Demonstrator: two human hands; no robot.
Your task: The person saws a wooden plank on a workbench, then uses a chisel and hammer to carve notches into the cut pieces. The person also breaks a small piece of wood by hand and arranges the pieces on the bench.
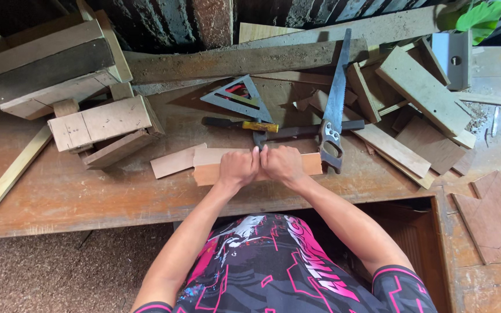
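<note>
Both hands, the left hand [238, 168] and right hand [283, 164], clench side by side on the pale wooden block [210, 172] on the workbench [59, 191] (handsaw [334, 110] just beside), seemingly steadying it, so marking or sawing would need one hand freed.

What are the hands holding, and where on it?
Left hand and right hand both grip the wooden block around its middle, side by side, on the workbench.

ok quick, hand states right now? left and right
Left hand: closed, gripping the wooden block on the workbench.
Right hand: closed on the same block, thumbs side by side, just short of the handsaw.
</note>
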